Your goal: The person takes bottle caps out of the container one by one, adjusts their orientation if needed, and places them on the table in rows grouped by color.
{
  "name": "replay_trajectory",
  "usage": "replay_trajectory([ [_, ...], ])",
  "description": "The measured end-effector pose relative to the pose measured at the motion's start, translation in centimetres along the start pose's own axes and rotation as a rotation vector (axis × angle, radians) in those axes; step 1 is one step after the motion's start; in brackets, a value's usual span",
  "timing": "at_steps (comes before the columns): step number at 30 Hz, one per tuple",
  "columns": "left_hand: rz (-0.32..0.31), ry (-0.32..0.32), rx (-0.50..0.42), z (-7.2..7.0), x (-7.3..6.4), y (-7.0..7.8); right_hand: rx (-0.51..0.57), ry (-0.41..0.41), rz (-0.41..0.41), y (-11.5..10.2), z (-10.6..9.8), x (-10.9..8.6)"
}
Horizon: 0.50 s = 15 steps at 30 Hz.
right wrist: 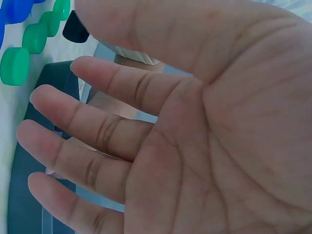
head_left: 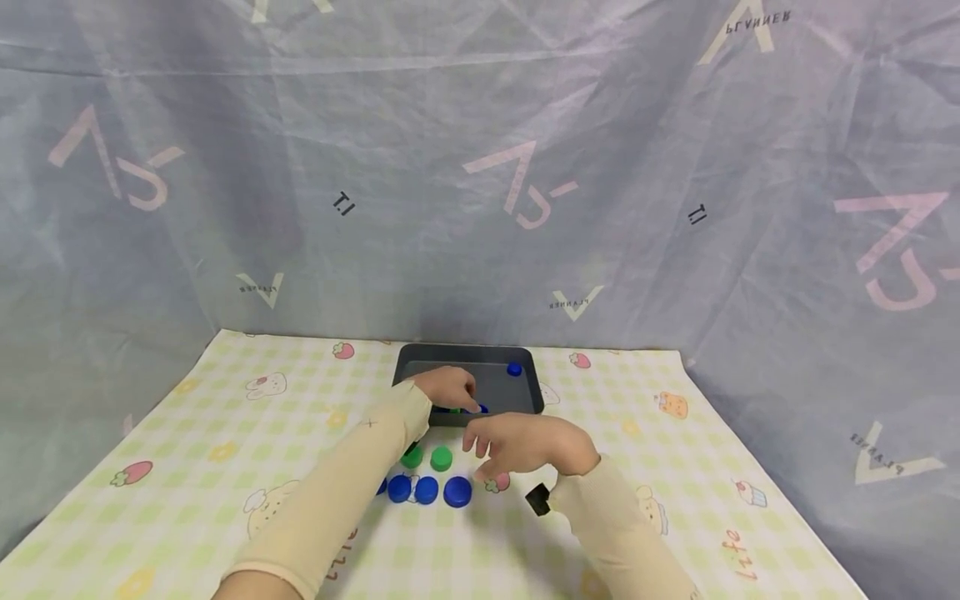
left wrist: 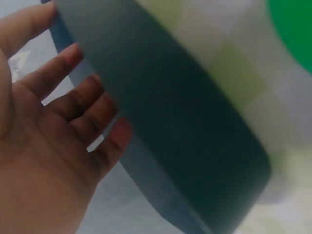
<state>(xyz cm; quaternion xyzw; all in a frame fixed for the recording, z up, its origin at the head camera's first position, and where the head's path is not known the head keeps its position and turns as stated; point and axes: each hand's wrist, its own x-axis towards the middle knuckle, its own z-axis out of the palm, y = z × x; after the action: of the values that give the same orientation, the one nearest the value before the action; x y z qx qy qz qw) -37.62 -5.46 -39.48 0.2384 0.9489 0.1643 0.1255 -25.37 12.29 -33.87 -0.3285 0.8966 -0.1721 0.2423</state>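
Observation:
In the head view my left hand reaches into a dark grey tray, fingers pointing down near a blue cap by the near wall. The left wrist view shows its loosely bent fingers apart behind the tray wall, with no cap visible between them. My right hand hovers in front of the tray, palm down and holding nothing; its fingers are spread in the right wrist view. Blue caps and green caps lie on the table, partly hidden by the left sleeve.
Another blue cap sits at the tray's far right. A checked, printed cloth covers the table, and a grey curtain hangs behind it. A small black piece is at the right cuff.

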Motion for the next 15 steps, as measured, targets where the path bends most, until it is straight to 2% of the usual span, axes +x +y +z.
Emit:
replay_trajectory([
  [4, -0.001, 0.016, 0.003, 0.1, -0.2, -0.6, -0.039, 0.005, -0.012, -0.1, 0.0, 0.2],
  [9, 0.013, 0.023, 0.074, 0.6, 0.0, -1.3, -0.026, 0.003, 0.0, -0.2, 0.2, 0.2],
  [15, -0.016, 0.017, 0.094, 0.4, -0.3, -1.3, -0.015, 0.008, 0.005, -0.3, 0.1, 0.0],
])
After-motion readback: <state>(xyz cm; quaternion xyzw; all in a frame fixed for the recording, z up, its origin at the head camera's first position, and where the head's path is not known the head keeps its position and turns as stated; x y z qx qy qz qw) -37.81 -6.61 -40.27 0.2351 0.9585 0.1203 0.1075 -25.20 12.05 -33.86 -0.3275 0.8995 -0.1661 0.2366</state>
